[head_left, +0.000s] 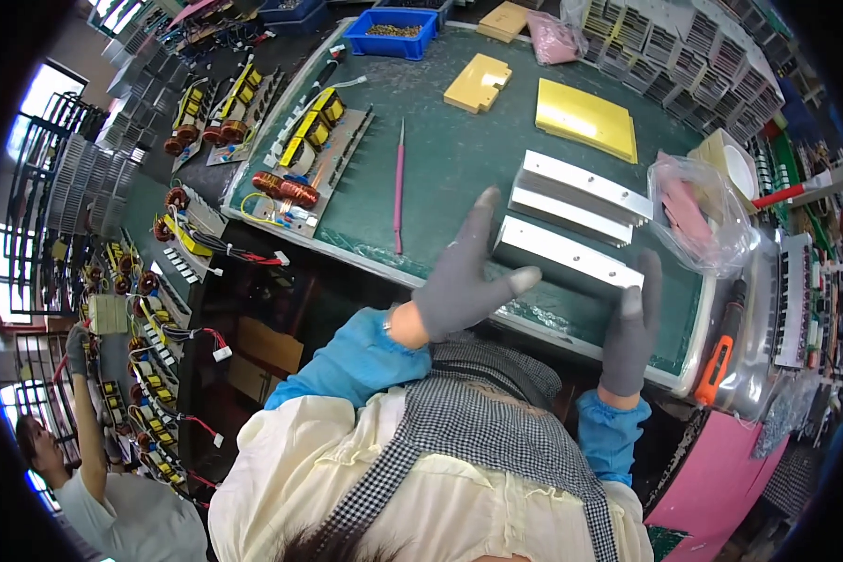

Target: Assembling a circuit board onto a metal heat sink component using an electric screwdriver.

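Two silver aluminium heatsink bars lie on the green mat in front of me. The near heatsink bar (571, 255) has screw holes along its top, and the far heatsink bar (581, 192) sits just behind it. My left hand (459, 281), in a grey glove, is open beside the near bar's left end, index finger and thumb spread wide. My right hand (630, 342), also gloved, is at that bar's right end, fingers stretched out and thumb apart. Whether its fingertips touch the metal I cannot tell. Neither hand holds anything visible.
A circuit board (314, 169) with coils lies left, near a purple pen-shaped tool (399, 187). Yellow sheets (585, 120), a blue screw bin (391, 33) and stacked heatsinks (674, 56) stand behind. Right are a plastic bag (702, 215) and an orange-handled tool (717, 365). A co-worker (112, 496) is at left.
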A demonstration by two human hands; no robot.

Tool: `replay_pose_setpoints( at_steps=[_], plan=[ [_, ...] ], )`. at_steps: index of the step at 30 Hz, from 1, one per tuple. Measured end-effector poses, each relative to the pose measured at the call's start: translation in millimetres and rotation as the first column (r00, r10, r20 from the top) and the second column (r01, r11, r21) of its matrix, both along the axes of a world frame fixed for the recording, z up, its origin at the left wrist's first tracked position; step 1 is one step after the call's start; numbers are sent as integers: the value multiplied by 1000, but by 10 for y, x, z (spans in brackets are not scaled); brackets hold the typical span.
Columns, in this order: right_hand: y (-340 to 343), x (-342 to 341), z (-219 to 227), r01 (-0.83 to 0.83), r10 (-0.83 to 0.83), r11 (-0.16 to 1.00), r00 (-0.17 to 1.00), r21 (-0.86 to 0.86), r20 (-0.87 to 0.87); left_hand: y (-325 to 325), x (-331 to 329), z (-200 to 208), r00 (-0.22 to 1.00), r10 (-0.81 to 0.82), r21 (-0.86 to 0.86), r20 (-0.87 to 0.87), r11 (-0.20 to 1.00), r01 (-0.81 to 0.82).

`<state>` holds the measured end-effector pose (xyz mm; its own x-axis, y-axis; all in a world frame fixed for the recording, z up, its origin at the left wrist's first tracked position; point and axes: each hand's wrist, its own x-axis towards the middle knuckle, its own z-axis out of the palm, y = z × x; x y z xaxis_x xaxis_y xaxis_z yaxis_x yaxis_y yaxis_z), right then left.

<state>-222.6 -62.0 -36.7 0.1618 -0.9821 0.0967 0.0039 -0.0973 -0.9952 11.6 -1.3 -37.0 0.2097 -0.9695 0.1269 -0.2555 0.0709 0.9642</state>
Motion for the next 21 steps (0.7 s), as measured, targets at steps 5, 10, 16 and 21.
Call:
replay_pose_setpoints(
  at_steps=[5,10,16,21],
  plan=[
    [21,-122,-51,156,-141,975,985,-157,104,107,625,212,773,380,-27,508,904,-427],
    [89,-173,-31,274,-260,944,961,-186,96,58,1226,390,439,422,-221,793,872,-438],
    [98,-381,58,337,-337,898,940,-284,49,-396,2522,1096,301,63,151,951,757,-636],
    [208,-436,8,385,-376,882,923,-271,84,-536,2838,816,556,-282,610,782,527,-591]
  ],
)
